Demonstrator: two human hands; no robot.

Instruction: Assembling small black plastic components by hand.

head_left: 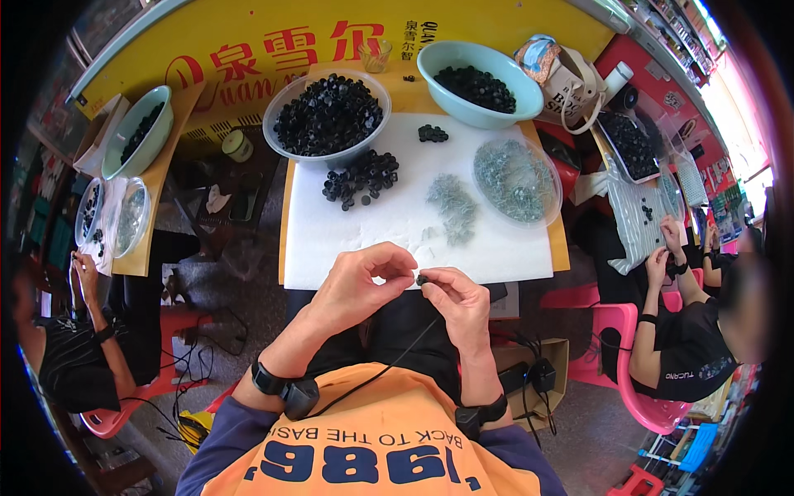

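Over the near edge of the white work sheet (347, 248), my two hands almost meet at the fingertips. My right hand (459, 306) pinches a small black plastic part (423, 280) between thumb and fingers. Thumb and index of my left hand (360, 285) are closed close beside that part; whatever they hold is too small to make out. A loose heap of black plastic parts (361, 178) lies beyond my left hand. Beyond my right hand is a pile of small silvery screws (453, 208), with more in a clear round tray (556, 186).
A clear bowl (269, 124) and a pale blue basin (529, 106), both holding black parts, stand at the back. A few parts (432, 133) lie between them. A glass (375, 56) and cloth bag (579, 83) are behind. People work at side tables left and right.
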